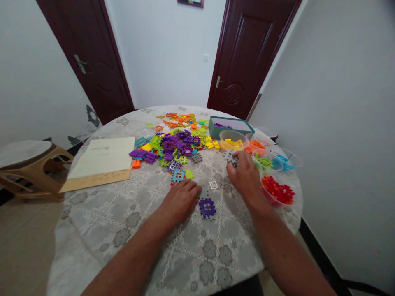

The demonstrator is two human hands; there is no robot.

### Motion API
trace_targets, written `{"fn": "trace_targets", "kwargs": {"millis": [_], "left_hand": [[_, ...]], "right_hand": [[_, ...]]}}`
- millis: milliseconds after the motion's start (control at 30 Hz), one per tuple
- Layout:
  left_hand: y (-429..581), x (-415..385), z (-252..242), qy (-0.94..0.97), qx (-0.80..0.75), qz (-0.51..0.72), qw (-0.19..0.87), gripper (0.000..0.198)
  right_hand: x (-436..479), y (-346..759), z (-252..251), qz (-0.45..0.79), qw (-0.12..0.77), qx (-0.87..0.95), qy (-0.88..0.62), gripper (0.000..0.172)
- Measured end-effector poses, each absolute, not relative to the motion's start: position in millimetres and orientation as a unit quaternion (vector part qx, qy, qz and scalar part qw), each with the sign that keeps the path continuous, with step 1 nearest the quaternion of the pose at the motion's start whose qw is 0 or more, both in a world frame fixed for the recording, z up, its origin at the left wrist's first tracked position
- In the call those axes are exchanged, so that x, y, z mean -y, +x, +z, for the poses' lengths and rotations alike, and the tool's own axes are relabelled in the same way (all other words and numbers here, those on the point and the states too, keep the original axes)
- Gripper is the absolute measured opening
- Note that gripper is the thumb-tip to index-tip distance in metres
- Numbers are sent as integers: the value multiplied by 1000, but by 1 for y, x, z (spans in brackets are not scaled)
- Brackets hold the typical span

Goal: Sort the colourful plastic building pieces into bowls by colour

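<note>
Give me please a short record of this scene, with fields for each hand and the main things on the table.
left hand: palm down on the tablecloth, beside a purple tile
right hand: holds a grey tile
pile of tiles: many colours, mid-table
bowls: clear, one colour each, yellow bowl to red bowl
teal box: behind the bowls
white sheet: on cardboard, left side

Grey flower-patterned tablecloth (138,197), purple tile (207,207), red pieces (279,191) (their bowl (279,174) clear), teal box (213,130), dark-red doors (92,53)
</note>
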State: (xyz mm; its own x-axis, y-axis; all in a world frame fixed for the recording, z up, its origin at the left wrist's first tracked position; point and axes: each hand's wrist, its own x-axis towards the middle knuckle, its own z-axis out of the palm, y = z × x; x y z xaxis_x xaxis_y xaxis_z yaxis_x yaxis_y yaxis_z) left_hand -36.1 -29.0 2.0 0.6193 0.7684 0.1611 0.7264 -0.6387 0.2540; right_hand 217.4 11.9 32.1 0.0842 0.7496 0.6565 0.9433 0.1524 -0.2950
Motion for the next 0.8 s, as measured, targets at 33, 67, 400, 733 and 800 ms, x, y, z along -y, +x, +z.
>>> {"fn": "trace_targets", "kwargs": {"millis": [33, 67, 400, 733, 800], "left_hand": [[-35, 28, 0, 896, -418, 125, 83, 33], [-35, 28, -1, 895, -420, 123, 84, 33], [-40, 30, 7, 878, -445, 165, 70, 33], [-49, 28, 6, 808, -483, 326, 83, 30], [-49, 28, 9, 784, -498, 353, 114, 29]], "right_hand": [[-13, 222, 32, -151, 347, 653, -656, 23], [-14, 227, 31, -164, 328, 646, -670, 23], [-16, 244, 32, -217, 339, 622, -671, 32], [-18, 243, 29, -201, 361, 650, -637, 27], [-17, 233, 29, -160, 371, 701, -588, 23]]}}
